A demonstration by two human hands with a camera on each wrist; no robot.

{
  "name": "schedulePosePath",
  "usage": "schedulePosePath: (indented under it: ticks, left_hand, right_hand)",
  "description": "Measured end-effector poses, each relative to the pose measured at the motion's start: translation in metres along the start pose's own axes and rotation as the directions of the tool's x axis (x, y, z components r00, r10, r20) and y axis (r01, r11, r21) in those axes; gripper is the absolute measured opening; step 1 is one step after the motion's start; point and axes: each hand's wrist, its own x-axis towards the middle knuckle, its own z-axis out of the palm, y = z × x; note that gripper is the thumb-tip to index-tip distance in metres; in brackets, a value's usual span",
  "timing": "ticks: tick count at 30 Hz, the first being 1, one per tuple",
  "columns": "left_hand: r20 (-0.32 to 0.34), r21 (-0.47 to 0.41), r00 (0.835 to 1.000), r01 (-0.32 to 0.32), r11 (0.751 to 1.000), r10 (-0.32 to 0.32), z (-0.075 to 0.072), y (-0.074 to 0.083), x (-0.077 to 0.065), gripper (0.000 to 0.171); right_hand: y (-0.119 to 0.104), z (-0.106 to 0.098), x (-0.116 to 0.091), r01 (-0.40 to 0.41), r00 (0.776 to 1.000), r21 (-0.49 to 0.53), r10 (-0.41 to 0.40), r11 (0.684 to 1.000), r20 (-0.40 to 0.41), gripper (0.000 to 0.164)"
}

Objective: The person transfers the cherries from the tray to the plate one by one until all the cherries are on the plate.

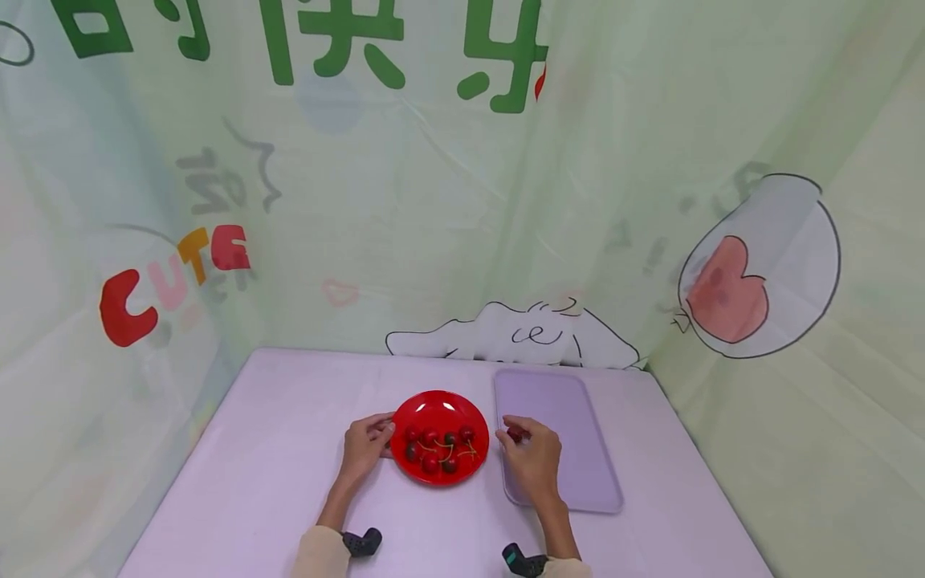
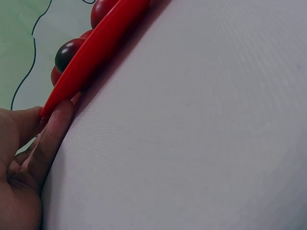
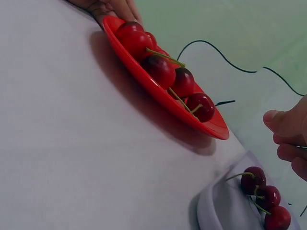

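My left hand pinches the left rim of a round red plate, thumb on top and a finger beneath, as the left wrist view shows. Several dark red cherries, some with green stems, lie on the plate. To the right, my right hand hovers over the left side of a lilac tray, fingers loosely bent. No object shows between thumb and fingers in the right wrist view. Below that hand, three cherries with stems sit in the tray, mostly covered by it in the head view.
A pale lilac cloth covers the table. Behind and at both sides hangs a printed curtain with letters and drawings. The tray's raised rim stands just right of the plate. Dark devices are strapped to both wrists.
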Motion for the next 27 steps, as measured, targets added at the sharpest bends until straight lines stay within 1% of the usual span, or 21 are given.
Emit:
schedulePosePath:
  ticks: [3, 6, 9, 11, 16, 21, 25, 27]
  left_hand:
    - [0.003, -0.003, 1.000, 0.004, 1.000, -0.004, 0.000, 0.002, -0.001, 0.031]
    - [0.000, -0.004, 1.000, 0.009, 1.000, -0.009, 0.001, 0.001, 0.000, 0.031]
    - [-0.003, 0.000, 1.000, 0.006, 1.000, -0.006, 0.001, 0.002, 0.001, 0.031]
    - [-0.003, 0.002, 1.000, 0.009, 1.000, -0.009, 0.000, 0.002, 0.001, 0.031]
    - [0.002, -0.007, 1.000, 0.012, 1.000, -0.012, -0.002, 0.003, 0.002, 0.030]
    - [0.007, -0.010, 1.000, 0.019, 1.000, -0.019, -0.002, 0.004, 0.002, 0.030]
    - [0.012, -0.027, 1.000, 0.022, 0.999, -0.022, -0.001, 0.005, 0.000, 0.030]
    - [0.016, -0.034, 1.000, 0.011, 0.999, -0.011, -0.001, 0.005, 0.000, 0.030]
  right_hand:
    - [0.003, -0.010, 0.002, 0.038, 0.999, -0.007, -0.038, 0.999, -0.018, 0.029]
    - [0.013, -0.016, 0.003, 0.052, 0.999, -0.030, -0.052, 0.998, -0.012, 0.033]
    - [0.026, -0.019, 0.004, 0.039, 0.999, -0.044, -0.038, 0.998, 0.021, 0.035]
    - [0.034, -0.020, 0.004, 0.042, 0.999, -0.058, -0.041, 0.997, 0.027, 0.035]
    - [0.039, -0.021, 0.004, 0.070, 0.997, -0.073, -0.068, 0.995, 0.038, 0.032]
    - [0.040, -0.018, 0.000, 0.025, 0.997, -0.111, -0.017, 0.993, 0.073, 0.028]
    - [0.041, -0.014, -0.006, -0.013, 0.998, -0.129, 0.022, 0.992, 0.067, 0.026]
    - [0.042, -0.012, -0.008, -0.043, 0.997, -0.133, 0.052, 0.990, 0.062, 0.024]
